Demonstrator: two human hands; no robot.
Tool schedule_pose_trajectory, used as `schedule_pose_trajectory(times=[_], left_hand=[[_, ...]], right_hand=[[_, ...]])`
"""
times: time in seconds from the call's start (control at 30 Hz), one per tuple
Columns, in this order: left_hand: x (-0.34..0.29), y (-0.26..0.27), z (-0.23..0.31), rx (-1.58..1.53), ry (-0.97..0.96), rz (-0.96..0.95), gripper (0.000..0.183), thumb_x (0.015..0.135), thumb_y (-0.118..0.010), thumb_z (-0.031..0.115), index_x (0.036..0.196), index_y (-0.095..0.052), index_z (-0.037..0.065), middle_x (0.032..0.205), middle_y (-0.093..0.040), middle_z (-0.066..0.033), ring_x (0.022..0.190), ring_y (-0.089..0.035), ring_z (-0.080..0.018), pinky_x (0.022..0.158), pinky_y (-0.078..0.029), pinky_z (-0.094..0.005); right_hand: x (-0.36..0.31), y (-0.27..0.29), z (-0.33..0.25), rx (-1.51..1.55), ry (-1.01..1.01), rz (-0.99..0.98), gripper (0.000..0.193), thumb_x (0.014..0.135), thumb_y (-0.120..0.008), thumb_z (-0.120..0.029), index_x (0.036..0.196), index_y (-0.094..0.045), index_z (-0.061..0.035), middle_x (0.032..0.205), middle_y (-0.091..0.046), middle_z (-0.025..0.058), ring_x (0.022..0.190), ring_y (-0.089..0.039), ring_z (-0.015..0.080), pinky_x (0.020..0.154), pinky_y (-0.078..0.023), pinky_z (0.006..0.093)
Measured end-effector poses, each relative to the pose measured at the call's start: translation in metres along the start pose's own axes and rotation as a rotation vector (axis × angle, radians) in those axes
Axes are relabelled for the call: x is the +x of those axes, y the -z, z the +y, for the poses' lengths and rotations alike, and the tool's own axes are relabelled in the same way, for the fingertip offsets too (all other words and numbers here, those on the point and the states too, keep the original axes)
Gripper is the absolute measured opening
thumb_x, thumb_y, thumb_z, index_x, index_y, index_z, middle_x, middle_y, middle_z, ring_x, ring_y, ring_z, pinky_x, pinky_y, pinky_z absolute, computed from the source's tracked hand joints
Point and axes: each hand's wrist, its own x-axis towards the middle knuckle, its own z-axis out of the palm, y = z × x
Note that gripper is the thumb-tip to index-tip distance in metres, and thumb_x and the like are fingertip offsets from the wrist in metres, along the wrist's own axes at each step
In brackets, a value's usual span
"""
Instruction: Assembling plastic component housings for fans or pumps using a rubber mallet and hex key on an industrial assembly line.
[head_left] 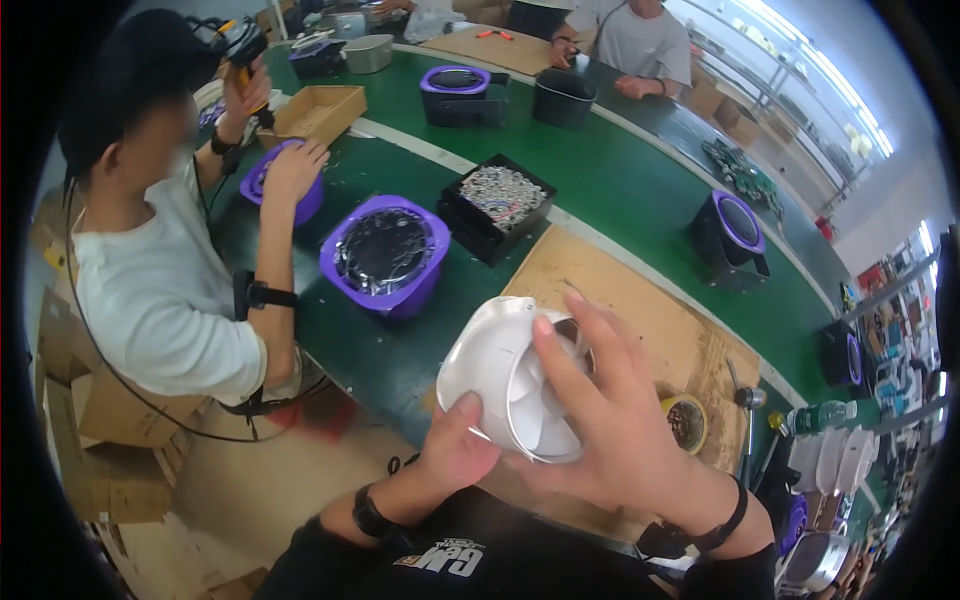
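Tilted in front of me is a white plastic housing (pixel 480 365) with a round opening and curved vanes inside. My left hand (pixel 455 450) grips its lower left side, the thumb lying on the outer wall. On the other side, my right hand (pixel 625 420) holds it with fingers reaching over the rim of the opening; its fingertips are partly hidden behind the housing. Below the housing lies a brown cardboard sheet (pixel 590 275). Close to my right hand, on that sheet, sits a yellow ring-shaped holder (pixel 705 425) with small brownish parts inside.
A purple tub (pixel 425 290) with a film-covered black top and a black box (pixel 485 245) heaped with small metal parts stand beyond. At left, a co-worker (pixel 160 270) holds a power screwdriver (pixel 245 50) over another purple tub (pixel 310 200). A hammer (pixel 748 400) and green bottle (pixel 820 415) lie right.
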Motion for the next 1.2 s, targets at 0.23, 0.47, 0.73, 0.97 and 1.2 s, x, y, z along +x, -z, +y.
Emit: schedule_pose_trajectory(times=[0.23, 0.47, 0.73, 0.97, 1.2], left_hand=[[-0.032, 0.037, 0.009, -0.289, -0.190, 0.316, 0.072, 0.098, -0.041, 0.044, 0.154, -0.025, 0.003, 0.157, -0.035, -0.0148, 0.143, -0.036, -0.0333, 0.118, -0.029, -0.0503], [-0.044, 0.035, -0.007, -0.246, -0.226, 0.240, 0.075, 0.099, -0.050, 0.041, 0.157, -0.016, 0.007, 0.160, -0.028, -0.0127, 0.147, -0.028, -0.0324, 0.119, -0.025, -0.0518], [-0.046, 0.037, 0.005, -0.231, -0.105, 0.287, 0.067, 0.099, -0.056, 0.014, 0.155, -0.019, 0.007, 0.153, -0.037, -0.0119, 0.142, -0.037, -0.0282, 0.118, -0.030, -0.0479], [-0.049, 0.041, 0.004, -0.307, -0.053, 0.339, 0.061, 0.100, -0.058, 0.015, 0.150, -0.025, 0.005, 0.149, -0.041, -0.0140, 0.137, -0.044, -0.0271, 0.114, -0.037, -0.0467], [-0.044, 0.031, -0.007, -0.161, -0.091, 0.523, 0.059, 0.095, -0.066, 0.007, 0.141, -0.029, 0.004, 0.140, -0.046, -0.0129, 0.131, -0.047, -0.0244, 0.109, -0.043, -0.0419]], right_hand=[[-0.001, -0.026, -0.003, 0.065, -0.015, -0.024, 0.104, 0.071, -0.086, -0.039, 0.150, -0.032, 0.0019, 0.151, -0.029, 0.0338, 0.134, -0.037, 0.0525, 0.110, -0.034, 0.0540], [-0.017, -0.074, 0.004, 0.844, -0.432, -0.130, 0.112, 0.073, -0.089, -0.025, 0.153, -0.014, 0.0000, 0.150, -0.034, 0.0212, 0.141, -0.035, 0.0315, 0.116, -0.031, 0.0429], [-0.016, -0.076, 0.029, 0.877, -0.474, -0.128, 0.112, 0.069, -0.092, -0.019, 0.153, -0.019, -0.0033, 0.147, -0.041, 0.0118, 0.137, -0.040, 0.0243, 0.114, -0.034, 0.0395], [0.005, -0.068, 0.040, 0.713, -0.429, -0.310, 0.111, 0.064, -0.094, -0.021, 0.150, -0.027, -0.0018, 0.145, -0.044, 0.0131, 0.134, -0.044, 0.0240, 0.112, -0.036, 0.0394], [-0.012, -0.098, 0.037, 0.820, -0.456, -0.121, 0.127, 0.056, -0.098, -0.027, 0.150, -0.016, -0.0014, 0.145, -0.041, 0.0171, 0.137, -0.041, 0.0278, 0.113, -0.035, 0.0408]])
